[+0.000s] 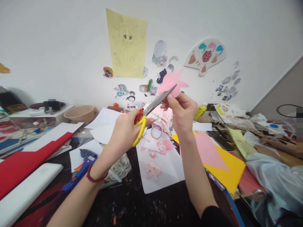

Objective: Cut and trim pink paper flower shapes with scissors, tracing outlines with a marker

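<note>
Scissors [141,130] with yellow and red handles are in my left hand [127,127], blades pointing up and right. My right hand [181,108] pinches a pink paper cutout [169,81] by its lower edge, in front of the wall. The blades lie across the cutout, their tip over its middle. Below the hands, a white sheet [157,180] on the black table carries pink paper pieces, among them a spotted one [152,170]. A roll of clear tape [156,131] is just above them.
A blue glue gun [80,173] lies beside my left forearm, near a bag of white cord [121,167]. Red board [30,162] and a white box [30,192] are at left. Yellow paper [227,167] and pink paper [210,151] lie at right. Another person's hand [276,142] is far right.
</note>
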Demonstrator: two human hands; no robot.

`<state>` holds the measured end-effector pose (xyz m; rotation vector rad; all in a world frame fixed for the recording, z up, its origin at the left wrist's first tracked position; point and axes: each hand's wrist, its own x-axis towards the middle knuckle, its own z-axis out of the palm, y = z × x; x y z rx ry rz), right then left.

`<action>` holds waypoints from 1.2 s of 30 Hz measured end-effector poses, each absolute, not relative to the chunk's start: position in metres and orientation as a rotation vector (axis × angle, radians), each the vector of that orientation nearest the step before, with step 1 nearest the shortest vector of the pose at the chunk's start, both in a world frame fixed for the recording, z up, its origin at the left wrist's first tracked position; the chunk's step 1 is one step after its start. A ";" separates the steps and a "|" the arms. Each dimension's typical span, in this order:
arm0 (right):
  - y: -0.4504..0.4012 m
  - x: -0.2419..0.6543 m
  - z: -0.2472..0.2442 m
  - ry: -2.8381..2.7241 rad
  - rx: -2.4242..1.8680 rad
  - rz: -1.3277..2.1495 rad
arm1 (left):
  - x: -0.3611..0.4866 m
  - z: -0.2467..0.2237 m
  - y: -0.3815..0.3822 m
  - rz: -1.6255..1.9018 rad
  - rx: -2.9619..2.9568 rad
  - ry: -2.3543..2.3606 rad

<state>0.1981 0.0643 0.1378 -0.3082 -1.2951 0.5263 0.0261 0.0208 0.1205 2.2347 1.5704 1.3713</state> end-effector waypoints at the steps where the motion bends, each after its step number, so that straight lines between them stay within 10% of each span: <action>1: 0.065 0.200 0.139 -1.281 -0.328 0.532 | 0.026 0.121 0.021 1.372 2.236 1.577; 36: 0.070 0.208 0.138 -1.303 -0.346 0.514 | 0.026 0.117 0.027 1.346 2.248 1.551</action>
